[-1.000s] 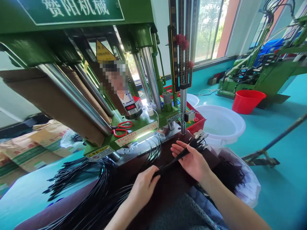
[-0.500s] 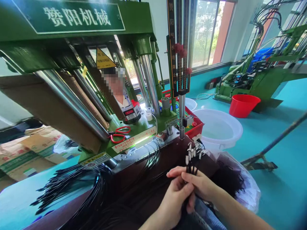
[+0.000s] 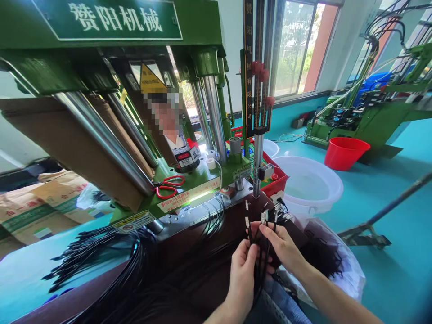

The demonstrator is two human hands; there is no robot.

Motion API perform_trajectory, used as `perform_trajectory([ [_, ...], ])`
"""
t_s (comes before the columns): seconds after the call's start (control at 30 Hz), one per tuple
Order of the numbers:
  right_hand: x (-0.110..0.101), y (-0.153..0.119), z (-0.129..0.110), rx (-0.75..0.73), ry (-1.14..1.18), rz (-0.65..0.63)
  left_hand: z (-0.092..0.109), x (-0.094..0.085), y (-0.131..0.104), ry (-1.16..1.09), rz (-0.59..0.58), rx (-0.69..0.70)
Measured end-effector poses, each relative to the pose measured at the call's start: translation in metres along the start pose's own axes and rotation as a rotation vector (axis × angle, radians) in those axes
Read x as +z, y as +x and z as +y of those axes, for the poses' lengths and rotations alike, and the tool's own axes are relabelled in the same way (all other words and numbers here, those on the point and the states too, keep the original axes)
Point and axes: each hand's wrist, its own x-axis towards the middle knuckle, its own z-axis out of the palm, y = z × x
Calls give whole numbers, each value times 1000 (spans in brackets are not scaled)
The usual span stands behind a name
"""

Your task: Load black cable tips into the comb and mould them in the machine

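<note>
My left hand point(image 3: 243, 265) is closed round some black cables with metal connector ends, low at the centre right. Beside it on the right, my right hand point(image 3: 281, 245) pinches other cables of the same bunch near their connectors point(image 3: 264, 217). The metal tips point up and stand apart in small groups. More black cables point(image 3: 135, 270) spread over the dark brown table point(image 3: 184, 252) to the left. A few thin cables point(image 3: 214, 213) reach from the machine's metal plate point(image 3: 175, 225).
Behind the table stands a green press point(image 3: 202, 180) with red-handled scissors point(image 3: 166, 186) on it. A red control box point(image 3: 278, 182), white tub point(image 3: 310, 182) and red bucket point(image 3: 346, 153) are to the right. A person's torso point(image 3: 177, 141) shows behind the press.
My hands have drawn slightly apart. The connectors, bunched together before, are now spread, with some over my left hand and others by my right fingers. The view has shifted slightly.
</note>
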Motion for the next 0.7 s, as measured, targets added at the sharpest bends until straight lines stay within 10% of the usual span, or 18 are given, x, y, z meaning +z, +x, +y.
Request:
perform_trajectory([
  [0.2, -6, 1, 9, -205, -87, 156, -8, -5, 1, -109, 124, -15],
  [0.4, -10, 1, 7, 48, 333, -236, -9, -10, -7, 139, -156, -19],
  [0.7, -2, -2, 5, -16, 269, -257, -12, -4, -5, 38, -43, 105],
])
